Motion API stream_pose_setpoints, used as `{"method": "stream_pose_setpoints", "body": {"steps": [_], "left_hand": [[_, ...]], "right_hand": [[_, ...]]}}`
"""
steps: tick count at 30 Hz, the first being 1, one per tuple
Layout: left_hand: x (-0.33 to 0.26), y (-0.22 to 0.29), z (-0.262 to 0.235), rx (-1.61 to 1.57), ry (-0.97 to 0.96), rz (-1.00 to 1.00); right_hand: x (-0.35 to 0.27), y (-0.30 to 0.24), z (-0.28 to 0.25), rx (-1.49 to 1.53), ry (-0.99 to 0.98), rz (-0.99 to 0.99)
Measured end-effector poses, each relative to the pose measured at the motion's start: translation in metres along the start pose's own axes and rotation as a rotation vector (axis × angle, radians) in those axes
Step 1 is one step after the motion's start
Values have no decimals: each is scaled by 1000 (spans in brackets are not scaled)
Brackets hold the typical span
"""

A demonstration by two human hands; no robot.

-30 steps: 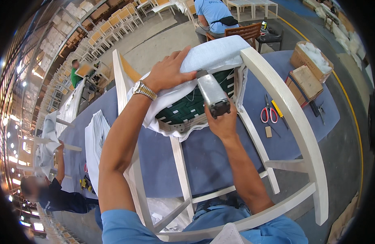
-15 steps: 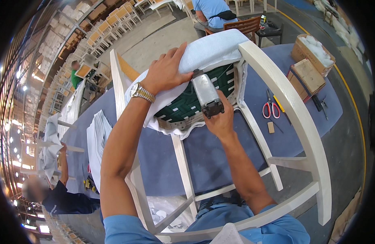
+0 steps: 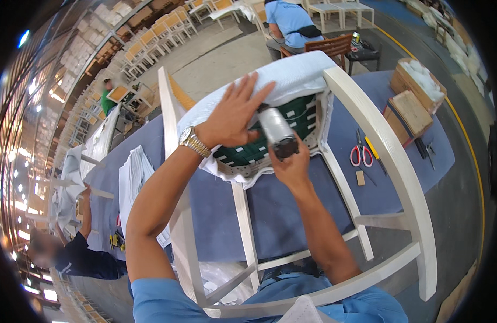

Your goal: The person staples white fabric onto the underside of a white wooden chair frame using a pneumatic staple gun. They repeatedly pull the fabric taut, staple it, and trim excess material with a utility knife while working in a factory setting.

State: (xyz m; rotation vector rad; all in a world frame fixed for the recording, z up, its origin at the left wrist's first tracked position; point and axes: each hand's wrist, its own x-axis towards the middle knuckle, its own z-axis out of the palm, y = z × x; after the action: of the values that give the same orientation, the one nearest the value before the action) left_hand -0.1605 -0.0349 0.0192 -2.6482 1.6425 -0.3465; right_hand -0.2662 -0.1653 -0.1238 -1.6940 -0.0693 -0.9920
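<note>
White wooden chair frame (image 3: 378, 134) lying on blue padded table (image 3: 291, 215) — left hand (image 3: 235, 113) pressing flat, fingers spread, on white fabric (image 3: 291, 81); right hand (image 3: 291, 167) gripping silver staple gun (image 3: 278, 132), red scissors (image 3: 357, 155) lying at three o'clock.

A large workshop hall with a grey concrete floor (image 3: 216, 59). Rows of pale wooden chairs (image 3: 151, 37) stand at eleven o'clock — warm lamps (image 3: 30, 89) glow at nine. A yellow floor line (image 3: 464, 134) curves at three o'clock.

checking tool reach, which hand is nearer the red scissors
Right. The right hand grips the staple gun just left of the red scissors; the left hand is farther left.
</note>
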Motion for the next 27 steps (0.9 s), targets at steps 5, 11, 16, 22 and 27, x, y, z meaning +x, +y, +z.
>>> {"method": "stream_pose_setpoints", "body": {"steps": [5,11,16,22,27], "left_hand": [[8,-78,-35,-472,122,-101],[12,-119,12,-620,-166,-400],[6,-64,-4,-408,-141,-300],[-5,-41,1,-98,-79,-379],[-7,-39,9,-33,-28,-395]], "right_hand": [[-5,19,0,-38,25,51],[8,-9,6,179,26,303],[10,2,-9,3,11,22],[-9,-10,13,100,18,124],[-10,-8,18,37,-148,86]]}}
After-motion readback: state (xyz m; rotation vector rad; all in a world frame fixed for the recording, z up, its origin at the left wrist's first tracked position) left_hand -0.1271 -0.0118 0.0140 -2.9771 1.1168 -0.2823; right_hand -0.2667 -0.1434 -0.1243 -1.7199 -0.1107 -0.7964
